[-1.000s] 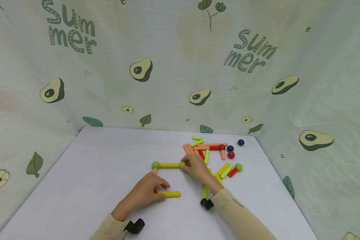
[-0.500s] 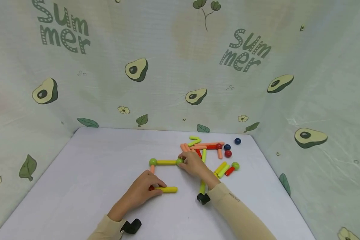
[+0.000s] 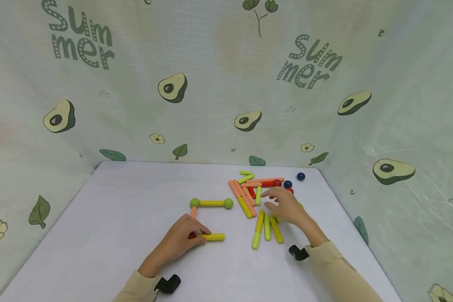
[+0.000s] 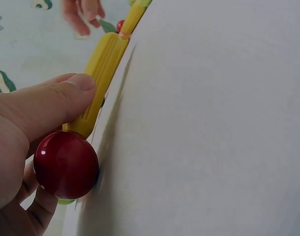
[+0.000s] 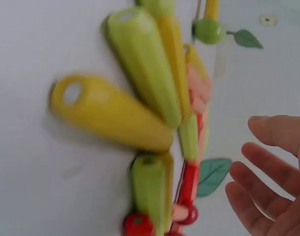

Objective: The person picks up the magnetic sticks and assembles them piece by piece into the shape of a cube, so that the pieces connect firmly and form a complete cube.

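Observation:
My left hand (image 3: 179, 240) pinches a yellow magnetic rod (image 3: 215, 237) near its left end, close above the table. A glossy red ball (image 4: 66, 164) sits at that end, by the curled fingers in the left wrist view. Behind this hand, another yellow rod (image 3: 211, 203) lies between a left green ball (image 3: 194, 203) and a right green ball (image 3: 228, 203). A salmon rod (image 3: 193, 212) runs from the left ball toward my hand, which partly covers it. My right hand (image 3: 287, 207) hovers over the loose rods, fingers spread and slightly bent, holding nothing.
Below the right hand lie a lime rod (image 3: 267, 227) and several yellow ones. Farther back are salmon rods (image 3: 235, 188), red rods and lime rods. Dark blue balls (image 3: 300, 176) lie near the table's far right corner. A patterned cloth (image 3: 204, 126) rises behind the table.
My right hand has let go of the right green ball and moved right, over the loose rods. My left hand stays with its yellow rod, which was raised slightly from its first position.

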{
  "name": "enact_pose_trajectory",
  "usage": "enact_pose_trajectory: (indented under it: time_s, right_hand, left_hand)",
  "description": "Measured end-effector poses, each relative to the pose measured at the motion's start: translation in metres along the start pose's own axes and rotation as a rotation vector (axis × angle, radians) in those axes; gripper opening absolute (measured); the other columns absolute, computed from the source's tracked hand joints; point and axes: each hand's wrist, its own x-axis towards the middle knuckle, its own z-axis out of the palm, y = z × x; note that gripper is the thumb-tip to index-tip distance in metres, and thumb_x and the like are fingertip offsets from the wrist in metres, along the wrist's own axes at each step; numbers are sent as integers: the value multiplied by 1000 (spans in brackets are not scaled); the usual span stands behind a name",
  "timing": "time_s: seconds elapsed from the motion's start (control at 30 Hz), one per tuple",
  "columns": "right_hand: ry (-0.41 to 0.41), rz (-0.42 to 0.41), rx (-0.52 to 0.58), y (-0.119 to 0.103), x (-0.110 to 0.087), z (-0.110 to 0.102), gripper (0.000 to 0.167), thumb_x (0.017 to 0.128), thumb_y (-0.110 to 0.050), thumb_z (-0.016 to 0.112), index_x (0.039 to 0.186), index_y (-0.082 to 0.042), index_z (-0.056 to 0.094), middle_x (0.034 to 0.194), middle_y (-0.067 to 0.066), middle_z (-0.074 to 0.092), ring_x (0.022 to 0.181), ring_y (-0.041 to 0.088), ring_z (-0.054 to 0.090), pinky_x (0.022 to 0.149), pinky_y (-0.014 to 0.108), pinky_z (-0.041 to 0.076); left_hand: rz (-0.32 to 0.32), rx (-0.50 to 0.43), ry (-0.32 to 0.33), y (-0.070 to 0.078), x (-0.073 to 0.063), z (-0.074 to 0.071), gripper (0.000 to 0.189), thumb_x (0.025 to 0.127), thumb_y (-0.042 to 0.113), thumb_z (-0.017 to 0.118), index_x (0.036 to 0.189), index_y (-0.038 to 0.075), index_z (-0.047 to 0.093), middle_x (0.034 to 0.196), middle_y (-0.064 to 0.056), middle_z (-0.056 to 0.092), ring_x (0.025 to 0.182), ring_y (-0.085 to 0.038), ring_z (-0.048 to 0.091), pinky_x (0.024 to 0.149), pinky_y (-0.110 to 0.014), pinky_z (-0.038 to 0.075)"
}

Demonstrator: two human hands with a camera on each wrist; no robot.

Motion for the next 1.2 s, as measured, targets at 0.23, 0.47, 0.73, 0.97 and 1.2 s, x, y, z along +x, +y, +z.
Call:
enact_pose_trajectory:
  time_s: [0.23,0.47,0.73,0.97,1.2]
  right_hand:
    - [28,61,-132,60,-22,-24,27,94,-3,79,121,-8,77,119,12,70,113,37,64,100,58,56]
    - [-64,55,-131,93,-37,-28,34,95,-3,77,129,-7,72,125,16,69,111,36,65,99,57,57]
    - [-39,48,-136,105,-37,-25,26,93,-1,79,119,-6,77,112,10,73,94,23,64,87,46,60]
    - [-48,55,-174,105,-34,-23,22,94,-7,80,116,-9,79,103,6,70,88,20,59,82,41,58]
    - [-63,35,-193,104,-32,-21,20,95,-6,78,114,-8,82,101,5,67,88,19,59,81,41,56]
  left_hand:
    - [7,-4,18,-2,0,2,24,88,22,88,108,34,83,103,25,74,94,-6,49,81,-27,45]
    - [2,-8,19,-1,0,1,23,89,22,88,109,33,83,103,25,74,94,-6,49,81,-27,44]
    - [-15,-20,5,-1,1,2,24,89,22,87,109,34,83,103,26,73,95,-7,50,82,-27,45]
    - [-13,-17,7,-3,2,3,24,90,23,87,109,36,82,103,29,72,95,-6,50,82,-27,45]
    - [-19,-21,5,-4,2,4,24,90,23,87,109,37,82,102,30,71,96,-7,49,81,-27,44]
